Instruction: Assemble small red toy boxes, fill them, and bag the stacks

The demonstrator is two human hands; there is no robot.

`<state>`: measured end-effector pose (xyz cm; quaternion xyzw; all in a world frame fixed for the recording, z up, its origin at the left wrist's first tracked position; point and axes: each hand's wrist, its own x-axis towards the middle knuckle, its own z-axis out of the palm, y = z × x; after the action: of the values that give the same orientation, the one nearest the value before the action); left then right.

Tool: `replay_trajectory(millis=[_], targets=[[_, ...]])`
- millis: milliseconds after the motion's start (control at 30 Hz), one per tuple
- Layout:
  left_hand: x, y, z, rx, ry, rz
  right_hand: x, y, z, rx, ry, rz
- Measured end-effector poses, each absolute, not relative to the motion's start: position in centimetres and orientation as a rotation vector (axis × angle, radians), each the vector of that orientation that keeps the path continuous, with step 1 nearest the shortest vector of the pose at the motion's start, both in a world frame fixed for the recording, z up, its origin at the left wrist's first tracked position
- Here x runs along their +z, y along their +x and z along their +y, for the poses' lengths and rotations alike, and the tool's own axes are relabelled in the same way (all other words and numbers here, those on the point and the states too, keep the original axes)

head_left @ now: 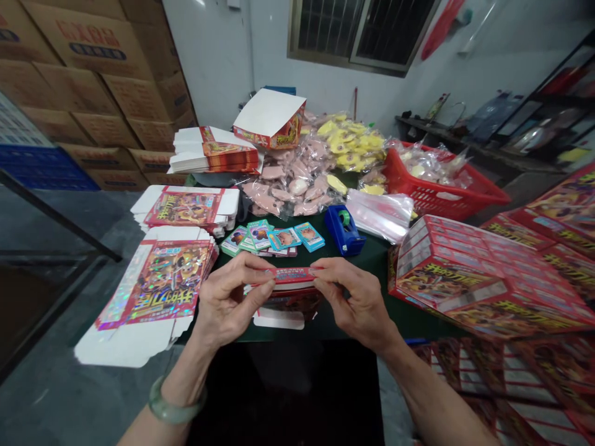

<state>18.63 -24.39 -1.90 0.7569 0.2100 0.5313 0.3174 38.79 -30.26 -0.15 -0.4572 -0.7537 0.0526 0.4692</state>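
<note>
My left hand (pixel 231 300) and my right hand (pixel 356 300) pinch the edges of a red printed cardboard box (pixel 292 277) held low over the dark green table (pixel 372 275). A white flap (pixel 279 319) hangs below it. Just beyond my fingers lie several picture cards (pixel 272 238). A blue tape dispenser (pixel 344 230) sits beyond my right hand. Beside my left hand is a flat die-cut box blank with holographic print (pixel 158 291), and a further stack of blanks (pixel 186 207) lies behind it.
Folded boxes (pixel 214 150) and bagged pink and yellow toys (pixel 297 179) crowd the table's far side. A red plastic basket (pixel 441 192) stands at the right, beside stacked red display boxes (pixel 483 272). Cardboard cartons (pixel 106 105) are piled against the far left wall.
</note>
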Motion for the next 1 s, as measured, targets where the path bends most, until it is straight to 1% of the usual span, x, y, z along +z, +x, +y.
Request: replay_trajectory(millis=[100, 233, 400, 467, 533, 567, 667, 733, 833, 1000], targets=[[-2.3, 18.5, -24.8, 1.448, 2.069, 0.534, -1.3, 38.9, -30.5, 0.054, -1.054, -1.826], [-4.1, 19.1, -25.4, 1.533, 2.163, 0.500, -3.2, 38.7, -30.9, 0.062, -0.973, -1.783], [-5.5, 20.4, -25.8, 1.685, 2.265, 0.765, -5.2, 37.3, -31.5, 0.033, -0.951, -1.614], [-5.6, 20.7, -25.7, 1.694, 2.255, 0.781, -5.5, 37.4, -31.3, 0.115, -0.979, -1.608], [-5.7, 20.7, -25.5, 1.702, 2.221, 0.779, -5.7, 38.5, -30.5, 0.228, -1.091, -1.500], [-5.8, 20.7, -25.3, 1.708, 2.201, 0.796, -5.8, 39.5, -29.7, 0.254, -1.224, -1.377], [-6.1, 20.6, -25.1, 1.704, 2.156, 0.908, -5.9, 43.2, -26.5, 0.181, -1.747, -0.924], [-6.2, 20.5, -25.0, 1.675, 2.148, 0.964, -5.8, 45.8, -24.1, 0.150, -1.931, -0.821], [-6.3, 20.3, -24.8, 1.656, 2.171, 0.952, -5.5, 48.8, -21.2, 0.248, -2.042, -0.816], [-6.5, 20.1, -24.6, 1.670, 2.195, 0.942, -4.7, 51.2, -19.4, 0.580, -2.111, -0.785]])
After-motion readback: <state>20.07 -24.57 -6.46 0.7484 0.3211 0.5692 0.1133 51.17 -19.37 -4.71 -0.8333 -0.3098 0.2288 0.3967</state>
